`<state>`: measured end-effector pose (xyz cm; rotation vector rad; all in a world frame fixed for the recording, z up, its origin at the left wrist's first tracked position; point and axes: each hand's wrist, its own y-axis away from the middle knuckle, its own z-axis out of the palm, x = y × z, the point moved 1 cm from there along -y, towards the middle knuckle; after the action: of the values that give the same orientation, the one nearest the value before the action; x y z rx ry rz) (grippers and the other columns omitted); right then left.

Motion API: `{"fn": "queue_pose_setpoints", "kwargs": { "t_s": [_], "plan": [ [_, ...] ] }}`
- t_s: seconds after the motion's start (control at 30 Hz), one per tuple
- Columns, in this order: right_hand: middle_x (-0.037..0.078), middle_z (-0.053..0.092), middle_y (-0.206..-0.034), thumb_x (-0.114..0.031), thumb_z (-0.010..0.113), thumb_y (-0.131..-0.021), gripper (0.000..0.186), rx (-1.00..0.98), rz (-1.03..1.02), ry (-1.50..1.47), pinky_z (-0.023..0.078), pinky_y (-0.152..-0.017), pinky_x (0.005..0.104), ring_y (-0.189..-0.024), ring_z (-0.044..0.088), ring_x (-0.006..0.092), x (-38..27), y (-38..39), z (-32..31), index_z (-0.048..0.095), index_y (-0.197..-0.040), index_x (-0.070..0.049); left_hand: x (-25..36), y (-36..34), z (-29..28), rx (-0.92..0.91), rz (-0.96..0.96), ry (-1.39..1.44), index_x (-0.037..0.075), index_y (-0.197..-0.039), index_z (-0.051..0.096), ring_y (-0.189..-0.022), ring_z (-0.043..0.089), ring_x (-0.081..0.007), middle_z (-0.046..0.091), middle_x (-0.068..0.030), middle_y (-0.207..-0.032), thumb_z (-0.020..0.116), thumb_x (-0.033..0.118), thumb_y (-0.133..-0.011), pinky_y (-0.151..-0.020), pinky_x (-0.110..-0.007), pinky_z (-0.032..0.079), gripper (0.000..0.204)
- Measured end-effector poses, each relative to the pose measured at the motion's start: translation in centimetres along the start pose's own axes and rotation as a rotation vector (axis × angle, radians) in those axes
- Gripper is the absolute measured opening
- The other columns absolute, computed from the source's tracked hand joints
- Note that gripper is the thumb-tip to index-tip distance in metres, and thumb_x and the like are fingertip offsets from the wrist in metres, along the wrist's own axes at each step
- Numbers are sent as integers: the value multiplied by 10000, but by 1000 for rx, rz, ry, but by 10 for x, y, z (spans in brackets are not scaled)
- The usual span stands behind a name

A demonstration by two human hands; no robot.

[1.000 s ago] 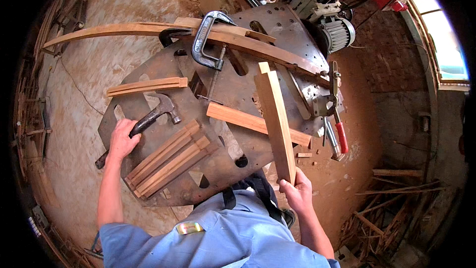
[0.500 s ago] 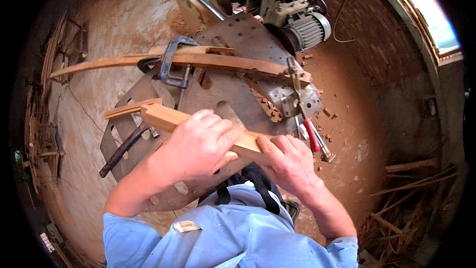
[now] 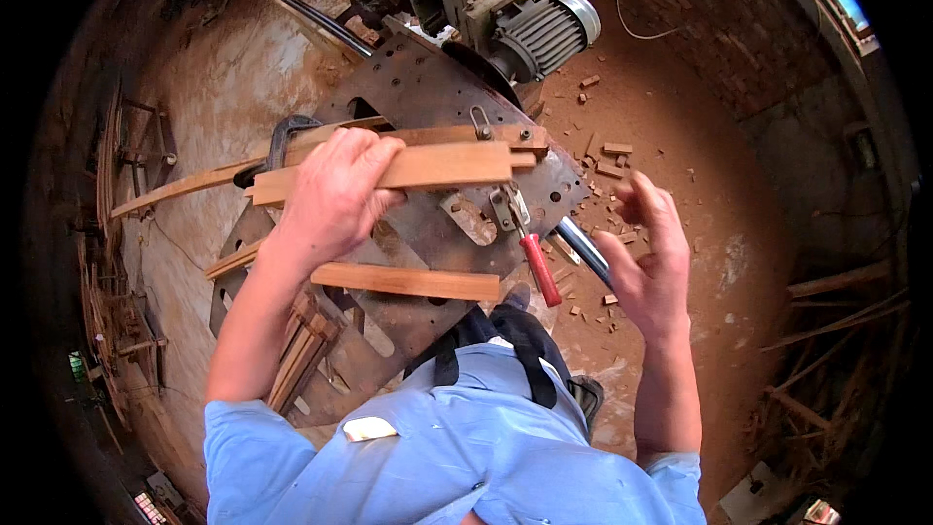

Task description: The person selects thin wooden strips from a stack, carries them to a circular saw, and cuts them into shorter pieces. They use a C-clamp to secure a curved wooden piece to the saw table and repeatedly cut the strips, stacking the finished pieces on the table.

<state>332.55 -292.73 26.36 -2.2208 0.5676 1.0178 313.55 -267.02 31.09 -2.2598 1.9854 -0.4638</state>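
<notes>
My left hand is closed over a wooden bar with a narrow tenon at its right end. The bar is held above a metal machine table, close to a long wooden strip fixed across it. My right hand is empty, fingers apart, over the right side past the table edge. Nearest to it is a toggle clamp with a red handle. A second wooden bar lies nearer to me. A C-clamp grips the strip, partly hidden behind my left hand.
A grey electric motor is mounted at the far side. Several wood pieces are stacked at the table's near left. Small offcuts litter the floor on the right. A metal rod sticks out past the table's right edge.
Both hands were on one wooden bar near me. Now my left hand holds a bar farther out, by the strip, while my right hand has come off to the right and opened. The view has shifted.
</notes>
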Motion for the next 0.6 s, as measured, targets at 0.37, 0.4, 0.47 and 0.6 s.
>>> {"fn": "queue_pose_setpoints", "kwargs": {
  "t_s": [0.37,0.4,0.47,0.6],
  "plan": [
    [98,596,-891,22,644,-791,319,-66,483,-66,501,-712,275,-775,604,168,42,74,34,566,-1100,34,-124,-57,147,81,-172,33,56,-1135,572,-993,535,-349,565,-162,-1021,670,94,-728,-848,-441,452,420],
    [103,600,-898,23,643,-793,316,-106,502,-62,504,-717,277,-779,610,172,41,74,37,565,-1100,36,-118,-66,156,24,-182,66,56,-1147,566,-1020,528,-357,564,-171,-1052,665,102,-734,-866,-445,449,428],
    [94,601,-937,31,613,-814,304,-121,526,-99,498,-748,269,-814,606,157,45,79,46,563,-1114,40,-112,-76,180,51,-150,110,71,-1120,575,-984,537,-354,565,-165,-1013,659,94,-724,-833,-442,457,405],
    [60,580,-970,49,549,-847,281,-132,582,-140,480,-789,257,-866,578,128,46,83,53,565,-1128,45,-90,-89,207,44,-101,115,73,-1100,584,-890,536,-340,551,-139,-920,653,75,-707,-781,-432,457,399]
  ]
}}
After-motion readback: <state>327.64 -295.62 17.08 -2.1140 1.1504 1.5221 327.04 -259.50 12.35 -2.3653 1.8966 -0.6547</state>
